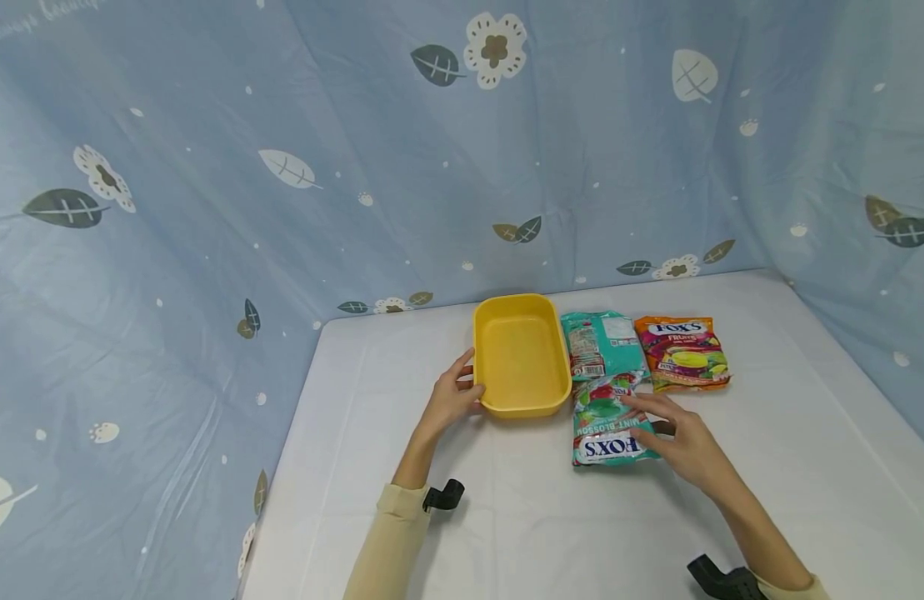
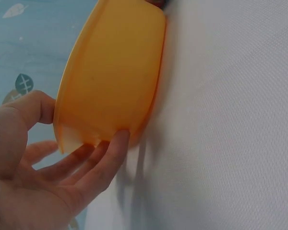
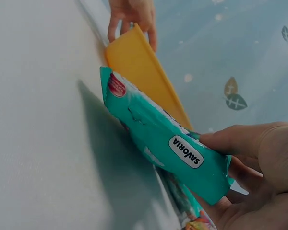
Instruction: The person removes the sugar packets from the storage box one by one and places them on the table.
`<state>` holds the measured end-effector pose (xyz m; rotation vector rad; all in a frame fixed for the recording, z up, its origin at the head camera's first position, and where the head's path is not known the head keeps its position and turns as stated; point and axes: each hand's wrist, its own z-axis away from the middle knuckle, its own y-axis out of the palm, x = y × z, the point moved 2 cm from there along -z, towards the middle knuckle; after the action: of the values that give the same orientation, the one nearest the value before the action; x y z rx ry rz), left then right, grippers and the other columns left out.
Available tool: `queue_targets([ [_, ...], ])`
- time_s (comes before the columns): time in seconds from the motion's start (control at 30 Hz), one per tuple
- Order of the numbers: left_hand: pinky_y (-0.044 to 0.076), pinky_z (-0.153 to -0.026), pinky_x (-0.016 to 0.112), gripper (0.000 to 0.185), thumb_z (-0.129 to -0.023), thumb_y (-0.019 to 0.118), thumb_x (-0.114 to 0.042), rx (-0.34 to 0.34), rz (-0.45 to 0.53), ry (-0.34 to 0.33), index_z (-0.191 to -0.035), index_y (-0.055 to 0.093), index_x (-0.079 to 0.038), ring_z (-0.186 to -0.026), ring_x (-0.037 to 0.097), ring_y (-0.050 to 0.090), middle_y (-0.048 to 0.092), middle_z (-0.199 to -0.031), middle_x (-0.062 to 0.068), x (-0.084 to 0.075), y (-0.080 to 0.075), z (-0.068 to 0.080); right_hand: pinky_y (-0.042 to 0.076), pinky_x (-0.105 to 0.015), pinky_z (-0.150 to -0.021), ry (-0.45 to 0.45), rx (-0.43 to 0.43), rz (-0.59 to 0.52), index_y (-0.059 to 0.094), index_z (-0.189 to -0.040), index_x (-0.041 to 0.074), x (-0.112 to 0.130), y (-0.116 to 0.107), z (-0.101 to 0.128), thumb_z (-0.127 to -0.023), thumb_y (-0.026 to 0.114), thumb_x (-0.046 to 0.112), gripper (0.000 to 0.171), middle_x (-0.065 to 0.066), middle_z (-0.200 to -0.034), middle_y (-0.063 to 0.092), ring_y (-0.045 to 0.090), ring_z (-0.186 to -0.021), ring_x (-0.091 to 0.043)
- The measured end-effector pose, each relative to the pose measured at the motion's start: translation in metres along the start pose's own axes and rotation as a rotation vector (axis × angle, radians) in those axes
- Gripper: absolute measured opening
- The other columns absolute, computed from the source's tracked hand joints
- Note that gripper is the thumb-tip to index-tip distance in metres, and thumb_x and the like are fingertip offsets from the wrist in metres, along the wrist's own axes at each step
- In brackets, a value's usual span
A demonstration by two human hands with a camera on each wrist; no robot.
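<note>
A yellow plastic tray stands on the white table, its near-left corner pinched by my left hand. In the left wrist view, the thumb lies at the rim and the fingers support the side of the tray. My right hand grips a teal Fox's candy bag by its right edge, just right of the tray. The right wrist view shows this bag tilted between thumb and fingers, with its shadow on the table.
Another teal candy bag lies beside the tray's right side. Right of it is an orange and purple Fox's Fruits bag. A blue patterned curtain hangs behind the white table and along its sides.
</note>
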<state>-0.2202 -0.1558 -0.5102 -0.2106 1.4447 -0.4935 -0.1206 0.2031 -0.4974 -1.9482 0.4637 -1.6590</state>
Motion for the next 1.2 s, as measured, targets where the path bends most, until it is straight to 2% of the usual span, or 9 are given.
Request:
queue_targets([
  [0.23,0.061,-0.083,0.034,0.072,-0.089,0.065,-0.016,0.006,0.007,0.014,-0.154,0.033,-0.027,-0.117,0.029,0.062,0.055,-0.138,0.015,0.001,0.000,0.000,0.047,-0.008,-0.085,0.026,-0.004,-0.013,0.060,-0.136,0.018,-0.010,0.003,0.002,-0.090,0.071,0.017,0.048,-0.014,-0.137,0.055,0.055,-0.115,-0.008],
  [0.43,0.061,-0.082,0.033,0.073,-0.090,0.065,-0.014,0.009,0.014,0.013,-0.154,0.033,-0.026,-0.116,0.029,0.063,0.055,-0.137,0.015,0.001,0.000,0.000,0.048,-0.009,-0.084,0.021,-0.011,-0.049,0.060,-0.135,0.013,-0.016,0.003,0.002,-0.090,0.070,0.014,0.047,-0.020,-0.140,0.053,0.054,-0.120,-0.036],
  [0.5,0.061,-0.081,0.032,0.072,-0.090,0.065,-0.014,0.009,0.017,0.012,-0.154,0.033,-0.027,-0.116,0.028,0.063,0.055,-0.137,0.014,0.000,0.000,0.000,0.047,-0.007,-0.084,0.023,-0.021,-0.047,0.060,-0.135,0.013,-0.019,0.005,0.002,-0.090,0.070,0.015,0.047,-0.019,-0.140,0.053,0.054,-0.122,-0.025],
  [0.6,0.061,-0.081,0.034,0.072,-0.090,0.065,-0.013,0.008,0.021,0.022,-0.154,0.033,-0.025,-0.116,0.029,0.063,0.055,-0.137,0.015,0.000,0.000,0.000,0.045,-0.006,-0.086,0.033,-0.031,-0.037,0.059,-0.135,0.015,-0.026,0.008,0.003,-0.090,0.070,0.015,0.047,-0.016,-0.140,0.054,0.047,-0.121,0.004],
  [0.67,0.061,-0.082,0.034,0.072,-0.090,0.065,-0.014,0.010,0.021,0.023,-0.154,0.033,-0.025,-0.116,0.031,0.062,0.055,-0.137,0.016,0.000,0.000,0.001,0.051,-0.013,-0.089,0.042,-0.042,-0.030,0.059,-0.136,0.016,-0.031,0.010,0.004,-0.090,0.071,0.017,0.048,-0.014,-0.139,0.056,0.037,-0.117,0.019],
  [0.83,0.061,-0.080,0.034,0.072,-0.090,0.065,-0.014,0.024,0.036,0.011,-0.154,0.033,-0.025,-0.118,0.033,0.061,0.054,-0.137,0.018,0.002,0.002,0.002,0.053,-0.048,-0.097,0.065,-0.053,-0.015,0.057,-0.137,0.019,-0.042,0.016,0.009,-0.088,0.073,0.023,0.052,-0.014,-0.140,0.056,0.036,-0.118,0.018],
  [0.93,0.062,-0.078,0.032,0.072,-0.090,0.065,-0.014,0.022,0.041,0.016,-0.154,0.033,-0.025,-0.117,0.032,0.061,0.054,-0.137,0.017,0.003,0.003,0.002,0.054,-0.032,-0.096,0.074,-0.056,-0.009,0.055,-0.138,0.020,-0.048,0.020,0.010,-0.087,0.074,0.028,0.054,-0.015,-0.143,0.053,0.037,-0.118,0.015],
  [1.03,0.061,-0.078,0.031,0.072,-0.089,0.065,-0.014,0.014,0.037,0.025,-0.154,0.034,-0.024,-0.116,0.031,0.062,0.055,-0.136,0.016,0.002,0.002,0.001,0.045,-0.012,-0.088,0.063,-0.068,-0.007,0.055,-0.138,0.020,-0.052,0.024,0.009,-0.087,0.074,0.030,0.056,-0.015,-0.142,0.054,0.037,-0.111,0.017],
  [1.2,0.062,-0.079,0.033,0.073,-0.090,0.065,-0.013,0.017,0.043,0.027,-0.154,0.033,-0.022,-0.117,0.033,0.061,0.054,-0.137,0.018,0.000,0.001,0.000,0.042,-0.006,-0.083,0.030,-0.079,-0.007,0.055,-0.137,0.018,-0.053,0.026,0.008,-0.087,0.074,0.027,0.055,-0.014,-0.137,0.057,0.043,-0.104,0.014],
])
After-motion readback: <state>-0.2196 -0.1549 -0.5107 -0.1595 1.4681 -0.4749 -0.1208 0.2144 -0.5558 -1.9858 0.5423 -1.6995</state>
